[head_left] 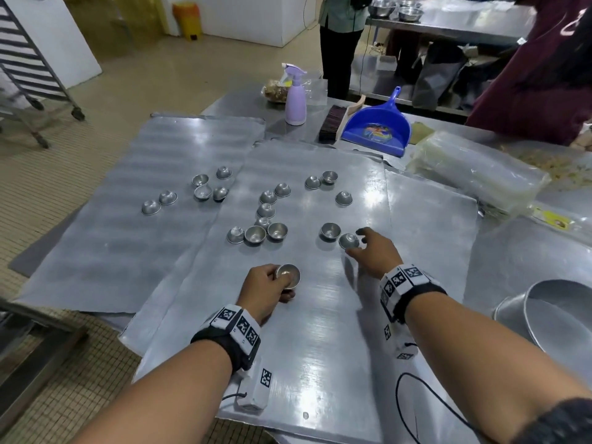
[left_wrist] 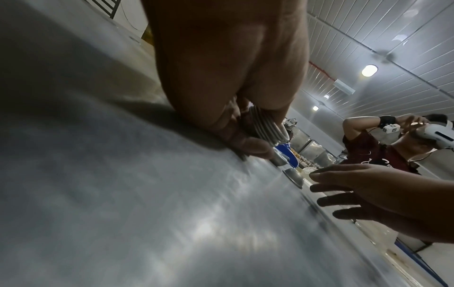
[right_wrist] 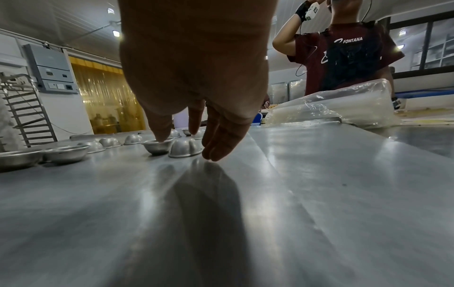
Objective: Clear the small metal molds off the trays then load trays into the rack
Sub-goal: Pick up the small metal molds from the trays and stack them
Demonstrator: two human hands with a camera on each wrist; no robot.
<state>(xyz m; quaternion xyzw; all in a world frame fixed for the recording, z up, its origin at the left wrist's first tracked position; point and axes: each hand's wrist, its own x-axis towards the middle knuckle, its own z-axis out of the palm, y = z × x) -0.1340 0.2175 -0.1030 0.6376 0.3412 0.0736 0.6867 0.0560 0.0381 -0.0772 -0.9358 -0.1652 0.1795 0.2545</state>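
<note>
Several small metal molds [head_left: 267,197] lie scattered on flat metal trays, most on the middle tray [head_left: 320,331], a few on the left tray [head_left: 121,225]. My left hand [head_left: 278,287] grips a nested stack of molds [head_left: 288,274], whose rims show in the left wrist view as the stack of molds [left_wrist: 269,129]. My right hand [head_left: 358,245] reaches over an upturned mold [head_left: 349,241] with straight, spread fingers [right_wrist: 218,141] on either side of it. The upturned mold [right_wrist: 185,148] sits beside an upright mold [right_wrist: 158,147], where one fingertip touches the rim. The wheeled rack [head_left: 28,65] stands at the far left.
A third tray [head_left: 432,238] lies on the right. At the table's far side stand a lilac spray bottle [head_left: 295,97], a brush [head_left: 330,126] and a blue dustpan [head_left: 376,126]. Stacked plastic bags [head_left: 474,174] and round pans [head_left: 560,315] sit right. A person in maroon [head_left: 544,75] stands opposite.
</note>
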